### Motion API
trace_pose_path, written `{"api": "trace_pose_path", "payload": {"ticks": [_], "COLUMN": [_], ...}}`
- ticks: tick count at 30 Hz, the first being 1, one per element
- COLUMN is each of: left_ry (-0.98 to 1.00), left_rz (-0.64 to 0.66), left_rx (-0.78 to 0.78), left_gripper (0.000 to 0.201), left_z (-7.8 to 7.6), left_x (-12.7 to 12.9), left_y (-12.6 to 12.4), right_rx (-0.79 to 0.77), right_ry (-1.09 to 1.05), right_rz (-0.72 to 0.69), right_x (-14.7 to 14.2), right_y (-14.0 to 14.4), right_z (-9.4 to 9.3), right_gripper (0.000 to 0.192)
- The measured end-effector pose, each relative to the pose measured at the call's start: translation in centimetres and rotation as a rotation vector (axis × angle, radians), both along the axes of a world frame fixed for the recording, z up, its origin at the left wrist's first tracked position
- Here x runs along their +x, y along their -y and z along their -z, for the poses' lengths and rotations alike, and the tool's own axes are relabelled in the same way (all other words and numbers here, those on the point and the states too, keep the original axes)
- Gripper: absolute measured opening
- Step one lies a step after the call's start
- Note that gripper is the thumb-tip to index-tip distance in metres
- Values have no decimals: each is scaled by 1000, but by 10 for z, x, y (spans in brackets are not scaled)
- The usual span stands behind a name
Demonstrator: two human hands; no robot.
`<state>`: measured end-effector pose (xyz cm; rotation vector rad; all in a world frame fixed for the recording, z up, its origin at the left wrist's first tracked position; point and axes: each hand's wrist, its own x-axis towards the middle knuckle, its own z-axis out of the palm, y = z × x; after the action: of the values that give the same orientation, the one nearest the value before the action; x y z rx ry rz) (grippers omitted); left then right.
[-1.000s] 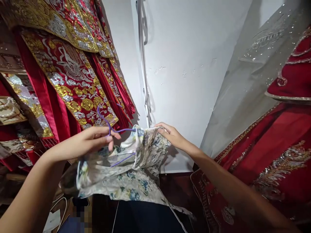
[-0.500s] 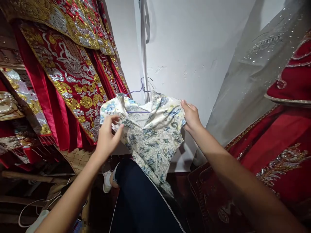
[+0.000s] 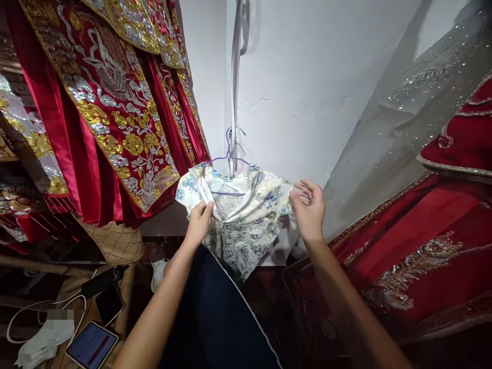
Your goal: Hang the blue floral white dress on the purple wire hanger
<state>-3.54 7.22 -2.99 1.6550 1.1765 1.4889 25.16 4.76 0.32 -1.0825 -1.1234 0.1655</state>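
A white floral dress (image 3: 249, 241) with blue and yellow flowers, short sleeves and a V-neck hangs in front of me on a thin purple hanger (image 3: 222, 159). My left hand (image 3: 200, 221) pinches the edge of its neckline on the left side, thumb on top. At the opposite shoulder, my right hand (image 3: 309, 207) has thumb and forefinger closed at the tip of the sleeve, while the other fingers are loosely bent. The lower part of the dress falls away behind my leg, partly out of sight.
A pale vertical pole (image 3: 233, 77) stands against the white wall (image 3: 300, 61). Red embroidered garments (image 3: 111, 102) hang at left; a sheer sequined veil (image 3: 415, 97) and red gown (image 3: 434, 220) are at right. A wooden stool at lower left holds a tablet (image 3: 91, 344), phone (image 3: 109, 305) and cables.
My left hand has moved from beside the dress onto its neckline and closed there. My right hand has shifted from the shoulder to the sleeve tip. The view has tilted and moved left.
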Motion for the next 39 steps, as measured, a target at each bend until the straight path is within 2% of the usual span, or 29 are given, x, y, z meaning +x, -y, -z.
{"api": "trace_pose_path", "payload": {"ticks": [1, 2, 3, 4, 6, 8, 11, 13, 17, 19, 21, 26, 29, 32, 34, 36, 39], "left_ry": [58, 95, 127, 159, 230, 290, 328, 335, 238, 197, 166, 97, 125, 101, 57, 14, -36], "left_rz": [-2, -6, -1, 16, 72, 99, 106, 145, 244, 228, 182, 52, -6, -6, -24, -56, -77], "left_rx": [-12, -26, -41, -56, -81, -94, -104, -107, -123, -97, -36, 81, 86, 65, 51, 36, 7], "left_gripper": [41, 43, 44, 44, 41, 38, 34, 31, 29, 27, 23, 11, 10, 17, 17, 17, 18], "left_z": [6, 13, 19, 24, 30, 29, 25, 28, 55, 71, 80, 78, 77, 80, 83, 86, 92], "left_x": [3, 6, 9, 12, 17, 17, 12, 10, 21, 35, 48, 63, 66, 67, 65, 63, 59], "left_y": [6, 13, 20, 26, 36, 44, 52, 59, 78, 86, 89, 92, 100, 109, 111, 109, 102], "right_rx": [31, 31, -10, -92, -311, -436, -468, -487, -489, -478, -471, -420, -371, -357, -417, -501, -508], "right_ry": [-4, 6, 33, 89, 226, 298, 297, 286, 203, 151, 137, 77, -142, -409, -543, -623, -654], "right_rz": [76, 94, 45, -82, -445, -658, -683, -693, -667, -625, -586, -575, -601, -589, -605, -679, -802], "right_x": [-5, -14, -26, -40, -69, -92, -106, -106, -103, -103, -103, -107, -115, -120, -118, -111, -100], "right_y": [5, 9, 14, 18, 23, 25, 29, 36, 59, 69, 75, 83, 90, 90, 79, 59, 19], "right_z": [8, 18, 28, 38, 54, 62, 63, 64, 76, 83, 87, 84, 80, 74, 66, 54, 25], "right_gripper": [41, 36, 29, 25, 26, 25, 16, 17, 19, 18, 19, 22, 25, 37, 38, 35, 35]}}
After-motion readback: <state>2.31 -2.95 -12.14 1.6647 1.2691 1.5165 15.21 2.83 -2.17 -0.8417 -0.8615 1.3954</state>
